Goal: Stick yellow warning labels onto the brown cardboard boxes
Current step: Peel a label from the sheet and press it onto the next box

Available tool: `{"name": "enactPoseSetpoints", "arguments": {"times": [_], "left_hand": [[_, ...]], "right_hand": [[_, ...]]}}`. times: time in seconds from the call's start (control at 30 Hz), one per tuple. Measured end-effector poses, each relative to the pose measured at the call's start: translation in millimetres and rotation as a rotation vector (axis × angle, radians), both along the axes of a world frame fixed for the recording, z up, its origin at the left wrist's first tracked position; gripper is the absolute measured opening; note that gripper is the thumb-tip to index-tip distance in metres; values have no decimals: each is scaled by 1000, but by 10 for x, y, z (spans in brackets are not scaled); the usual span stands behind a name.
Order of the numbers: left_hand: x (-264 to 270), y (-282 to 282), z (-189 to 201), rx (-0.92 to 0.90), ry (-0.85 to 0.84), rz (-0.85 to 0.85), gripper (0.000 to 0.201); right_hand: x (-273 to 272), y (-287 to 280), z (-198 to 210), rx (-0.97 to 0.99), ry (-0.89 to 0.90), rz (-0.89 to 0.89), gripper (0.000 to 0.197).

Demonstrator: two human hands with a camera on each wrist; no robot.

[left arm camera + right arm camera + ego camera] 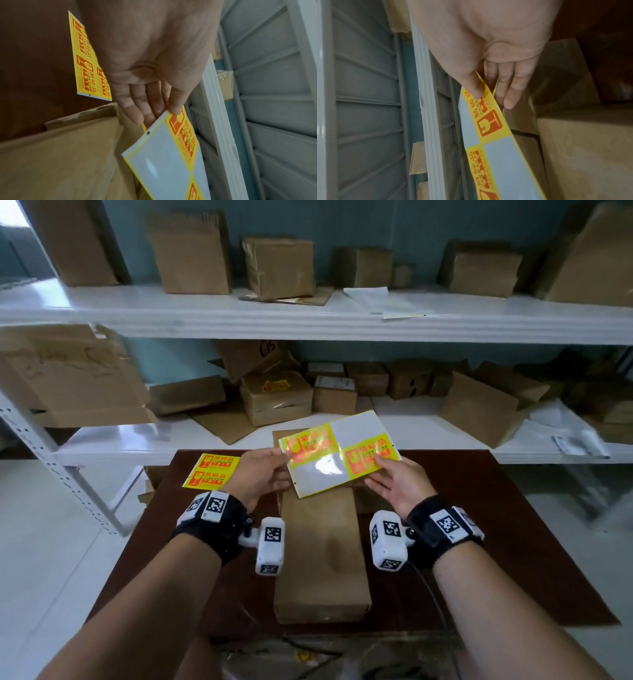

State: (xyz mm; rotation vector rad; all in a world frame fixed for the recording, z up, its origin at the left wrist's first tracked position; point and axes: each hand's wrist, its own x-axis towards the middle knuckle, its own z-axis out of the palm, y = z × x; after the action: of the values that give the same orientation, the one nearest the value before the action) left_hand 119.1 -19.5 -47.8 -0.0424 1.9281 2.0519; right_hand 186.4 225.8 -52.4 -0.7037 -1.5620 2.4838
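Both hands hold a label sheet [339,451] in the air above a brown cardboard box [322,556] lying on the dark red table [513,542]. The sheet carries two yellow warning labels and two bare white patches. My left hand [270,474] pinches its left edge, thumb on top; the left wrist view shows the sheet [164,159] under the left hand [154,105]. My right hand [390,477] pinches the right edge, its thumb pressed on a yellow label [488,121], fingers beneath the sheet.
A second sheet of yellow labels [210,470] lies at the table's far left. Behind stands a white shelf rack [308,313] with many brown boxes on two levels; one box [275,395] bears a yellow label. White floor lies to both sides.
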Motion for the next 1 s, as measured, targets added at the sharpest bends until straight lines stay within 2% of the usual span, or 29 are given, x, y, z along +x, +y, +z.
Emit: {"name": "enactPoseSetpoints", "arguments": {"times": [0.1, 0.23, 0.5, 0.57, 0.7, 0.77, 0.83, 0.9, 1.0], "left_hand": [[-92, -64, -42, 25, -8, 20, 15], [-186, -114, -109, 56, 0, 31, 21], [-127, -97, -217, -17, 63, -20, 18], [-125, -66, -188, -65, 78, -41, 14], [-76, 30, -113, -66, 82, -106, 10], [-50, 73, -86, -74, 76, -129, 10], [-25, 119, -55, -84, 76, -148, 10], [-6, 173, -25, -86, 86, -170, 9], [15, 236, 18, -103, 109, -199, 8]], "right_hand": [[-26, 10, -27, 78, 17, 30, 24], [-93, 21, -31, 63, 44, 11, 27], [-43, 189, -163, 248, 4, 63, 25], [-74, 226, -155, 331, -12, 56, 25], [-168, 362, -24, 601, 17, -112, 33], [-165, 371, 90, 765, 53, -144, 31], [-155, 286, 200, 880, 103, -104, 18], [-139, 141, 305, 915, 148, 8, 7], [-132, -94, 364, 955, 160, 234, 6]]}}
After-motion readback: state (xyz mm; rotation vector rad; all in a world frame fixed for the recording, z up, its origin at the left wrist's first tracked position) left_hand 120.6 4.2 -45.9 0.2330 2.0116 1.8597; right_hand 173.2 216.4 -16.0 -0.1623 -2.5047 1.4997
